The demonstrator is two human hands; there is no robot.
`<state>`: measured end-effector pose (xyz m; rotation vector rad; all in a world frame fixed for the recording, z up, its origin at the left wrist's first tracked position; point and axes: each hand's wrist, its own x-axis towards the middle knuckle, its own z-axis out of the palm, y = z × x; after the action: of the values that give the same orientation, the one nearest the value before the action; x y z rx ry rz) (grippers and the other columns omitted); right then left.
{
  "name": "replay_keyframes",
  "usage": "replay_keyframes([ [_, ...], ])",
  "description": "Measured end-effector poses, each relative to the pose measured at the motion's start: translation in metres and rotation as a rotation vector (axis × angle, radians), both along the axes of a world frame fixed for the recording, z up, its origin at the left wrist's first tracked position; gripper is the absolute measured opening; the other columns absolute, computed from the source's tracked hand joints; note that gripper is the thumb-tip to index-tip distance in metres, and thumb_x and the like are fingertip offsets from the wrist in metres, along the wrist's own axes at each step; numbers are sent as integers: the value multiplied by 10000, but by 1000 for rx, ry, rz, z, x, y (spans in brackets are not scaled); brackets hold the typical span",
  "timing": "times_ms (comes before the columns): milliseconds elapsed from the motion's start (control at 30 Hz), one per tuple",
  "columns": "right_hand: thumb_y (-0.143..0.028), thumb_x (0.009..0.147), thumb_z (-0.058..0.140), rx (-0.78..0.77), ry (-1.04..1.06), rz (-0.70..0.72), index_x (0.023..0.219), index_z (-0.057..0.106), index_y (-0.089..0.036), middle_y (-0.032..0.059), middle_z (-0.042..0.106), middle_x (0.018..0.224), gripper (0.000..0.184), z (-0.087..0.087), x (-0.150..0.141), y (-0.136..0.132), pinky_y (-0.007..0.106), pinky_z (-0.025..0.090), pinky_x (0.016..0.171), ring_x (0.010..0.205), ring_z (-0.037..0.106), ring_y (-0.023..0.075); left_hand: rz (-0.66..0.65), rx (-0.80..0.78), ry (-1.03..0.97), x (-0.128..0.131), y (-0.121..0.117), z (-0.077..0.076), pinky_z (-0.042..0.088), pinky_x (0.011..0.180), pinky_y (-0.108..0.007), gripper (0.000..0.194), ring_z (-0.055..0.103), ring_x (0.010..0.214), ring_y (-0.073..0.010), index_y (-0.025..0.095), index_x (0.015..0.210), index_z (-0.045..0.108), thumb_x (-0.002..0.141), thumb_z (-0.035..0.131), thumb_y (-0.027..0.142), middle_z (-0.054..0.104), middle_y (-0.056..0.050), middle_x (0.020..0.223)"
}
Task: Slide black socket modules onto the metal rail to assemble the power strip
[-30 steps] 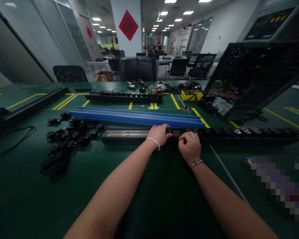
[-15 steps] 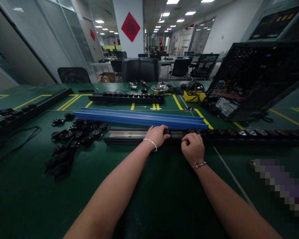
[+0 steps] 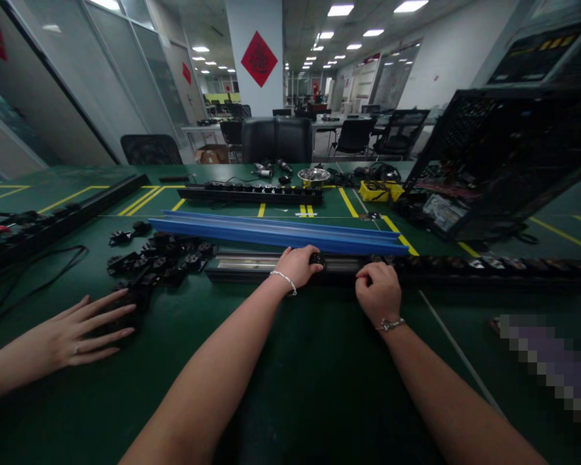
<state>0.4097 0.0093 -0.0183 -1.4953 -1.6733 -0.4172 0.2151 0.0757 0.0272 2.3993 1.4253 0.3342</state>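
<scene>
A long black rail point(image 3: 244, 275) with a bare silver channel lies crosswise before me. My left hand point(image 3: 297, 266) is closed around a small black module point(image 3: 316, 259), at the channel. To its right, my right hand point(image 3: 378, 287) has its fingers curled together at the rail's near edge; what they hold, if anything, is hidden. Just beyond that hand, more black modules point(image 3: 380, 259) sit in the rail, and a row of them point(image 3: 494, 263) runs off to the right. A pile of loose black modules point(image 3: 162, 255) lies left of the rail.
Another person's hand point(image 3: 72, 332) is spread beside the pile at left. Behind the rail lies a blue channel strip point(image 3: 275, 231). Farther back are a filled black strip point(image 3: 252, 193), a metal bowl point(image 3: 314, 175) and a yellow box point(image 3: 380, 190). An open computer case point(image 3: 508, 161) stands right.
My left hand has slid slightly left along the rail with the black module. My right hand stays nearly in place. Another person's hand has reached in from the left towards the pile.
</scene>
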Motion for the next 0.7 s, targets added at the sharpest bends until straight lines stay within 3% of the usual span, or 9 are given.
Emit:
replay_keyframes([
  [700,-44,662,477,11,-8,-8,599,501,-207,31,558,679,176,1,-1,0,308,395,674,700,460,171,-18,2,-1,-9,1,0,254,1091,-453,381,553,1134,-207,240,1196,487,850,516,396,640,-47,1183],
])
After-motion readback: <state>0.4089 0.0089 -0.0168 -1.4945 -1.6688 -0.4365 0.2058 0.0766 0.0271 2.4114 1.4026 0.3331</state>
